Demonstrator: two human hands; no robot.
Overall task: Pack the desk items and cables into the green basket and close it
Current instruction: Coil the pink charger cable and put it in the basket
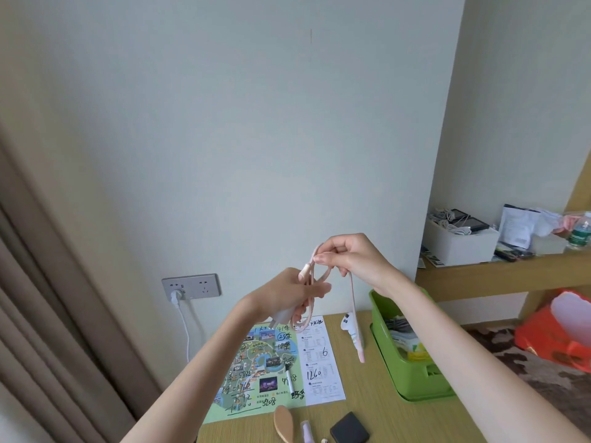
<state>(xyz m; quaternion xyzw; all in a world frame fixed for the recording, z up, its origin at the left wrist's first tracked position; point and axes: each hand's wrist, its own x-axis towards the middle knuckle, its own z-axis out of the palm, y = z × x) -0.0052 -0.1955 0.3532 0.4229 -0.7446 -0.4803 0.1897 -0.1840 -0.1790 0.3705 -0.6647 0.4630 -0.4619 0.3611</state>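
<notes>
I hold a pink charging cable [353, 310] up in front of the wall, above the desk. My left hand [289, 294] grips its white charger plug and several loops of the cable. My right hand [350, 255] pinches the top of a loop, and the free end hangs down with its pink connector near the green basket [412, 383]. The basket stands open on the desk's right side with papers and small items inside. Still on the desk lie a marker pen [289, 378], a white handheld device [349, 326], a wooden brush [284, 423], a small lilac bottle [306, 431] and a black square case [349, 430].
A printed map sheet [256, 372] with handwriting covers the desk centre. A wall socket [191, 286] holds a white plug with a cord hanging down. A curtain hangs at left. A shelf at right carries a white box [460, 243], papers and a bottle. An orange bag [559, 334] lies on the floor.
</notes>
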